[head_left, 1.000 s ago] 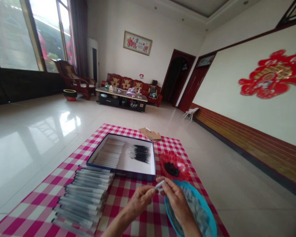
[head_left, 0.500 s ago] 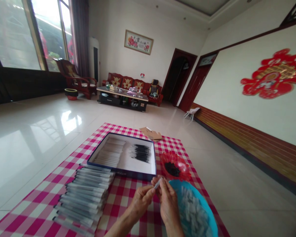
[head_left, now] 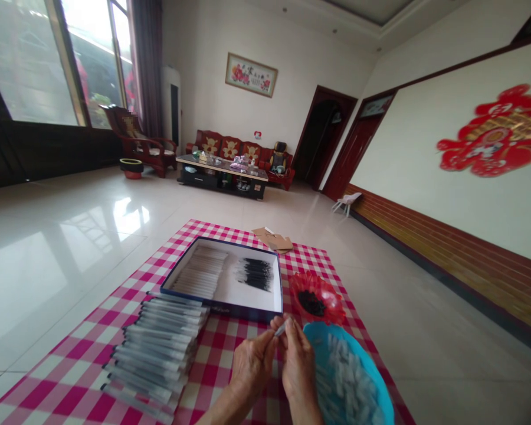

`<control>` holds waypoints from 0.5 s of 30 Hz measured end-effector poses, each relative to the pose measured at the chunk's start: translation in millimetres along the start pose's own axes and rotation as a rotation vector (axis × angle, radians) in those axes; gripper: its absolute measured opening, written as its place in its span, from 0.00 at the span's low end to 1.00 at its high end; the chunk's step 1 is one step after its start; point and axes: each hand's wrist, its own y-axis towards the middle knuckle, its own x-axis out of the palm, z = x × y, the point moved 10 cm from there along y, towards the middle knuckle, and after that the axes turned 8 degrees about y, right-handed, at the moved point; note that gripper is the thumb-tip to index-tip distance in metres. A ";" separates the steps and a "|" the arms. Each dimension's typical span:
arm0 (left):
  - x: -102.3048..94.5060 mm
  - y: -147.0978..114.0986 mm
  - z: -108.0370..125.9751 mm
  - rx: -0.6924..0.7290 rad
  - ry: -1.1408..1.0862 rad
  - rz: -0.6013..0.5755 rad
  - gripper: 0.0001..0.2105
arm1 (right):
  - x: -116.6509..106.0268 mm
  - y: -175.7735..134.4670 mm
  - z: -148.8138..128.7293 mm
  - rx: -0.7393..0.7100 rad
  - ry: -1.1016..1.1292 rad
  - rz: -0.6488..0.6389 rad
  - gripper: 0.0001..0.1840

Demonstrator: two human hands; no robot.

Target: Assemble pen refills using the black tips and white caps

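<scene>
Pinching small pale piece (head_left: 279, 331) between left hand (head_left: 253, 361) and right hand (head_left: 299, 361), both gripping by fingertips; long axis slants away, rightward from left hand, near tray's (head_left: 244, 311) near-right corner.

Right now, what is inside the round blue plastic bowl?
Small, whitish, tubular pieces lie inside the bowl. Anything underneath is hidden; the right hand covers part of its left side.

Your left grip (head_left: 253, 360): bare hand, apparently creased, fine detail blurred. Your right grip (head_left: 298, 357): bare hand, likewise. Your forearms (head_left: 230, 406): two, bare where visible.
</scene>
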 end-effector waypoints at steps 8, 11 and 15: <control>1.0 -5.9 2.5 0.125 0.268 0.072 0.16 | -3.0 0.2 7.6 0.015 0.054 0.080 0.32; 3.9 -6.2 -0.1 0.132 0.397 0.075 0.17 | -4.1 3.0 13.6 0.015 0.055 0.084 0.30; 6.4 -4.4 -2.4 0.120 0.500 0.039 0.17 | -2.7 6.3 16.1 -0.036 0.004 0.068 0.25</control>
